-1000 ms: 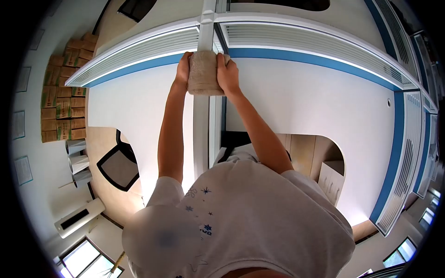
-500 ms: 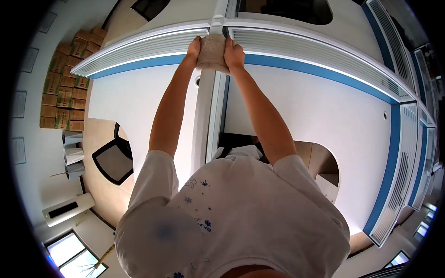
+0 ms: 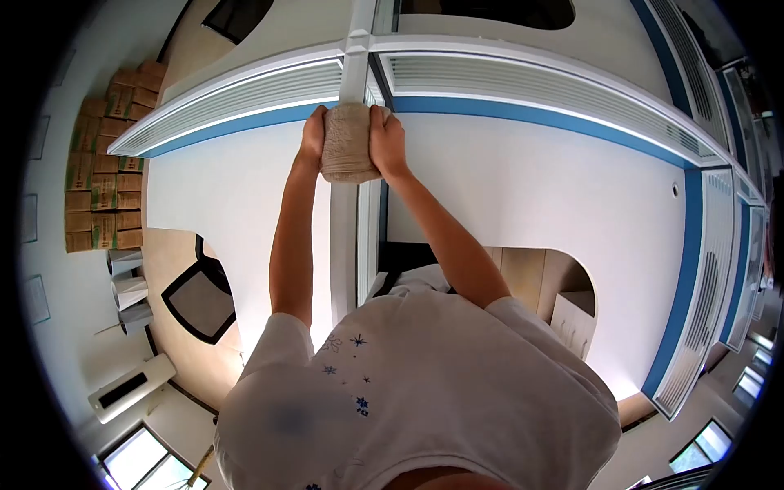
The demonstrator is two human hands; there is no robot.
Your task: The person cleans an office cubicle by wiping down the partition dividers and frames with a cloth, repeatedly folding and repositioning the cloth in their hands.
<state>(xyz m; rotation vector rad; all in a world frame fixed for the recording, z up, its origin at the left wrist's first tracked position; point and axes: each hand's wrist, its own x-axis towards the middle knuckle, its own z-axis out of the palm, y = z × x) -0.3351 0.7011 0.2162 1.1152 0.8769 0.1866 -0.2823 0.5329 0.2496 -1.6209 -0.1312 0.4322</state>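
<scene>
A beige, textured cloth point(image 3: 347, 147) lies folded over the top of the narrow white partition point(image 3: 345, 237) between two desks. On its left side my left hand point(image 3: 313, 131) is closed, fingers wrapped round the edge. My right hand point(image 3: 387, 140) grips the opposite side the same way. Both arms stretch forward from my body. The cloth hides the stretch of rail beneath it, just on the near side of where the partitions cross.
White desktops point(image 3: 531, 180) spread on both sides of the partition. A louvred cross partition point(image 3: 245, 98) with a blue strip runs beyond my hands. Stacked cardboard boxes point(image 3: 102, 175) stand at the far left, above a black-framed chair point(image 3: 200, 302).
Both hands and the cloth have come back along the partition top toward my body, away from the crossing. The grip stays closed. The view has shifted slightly.
</scene>
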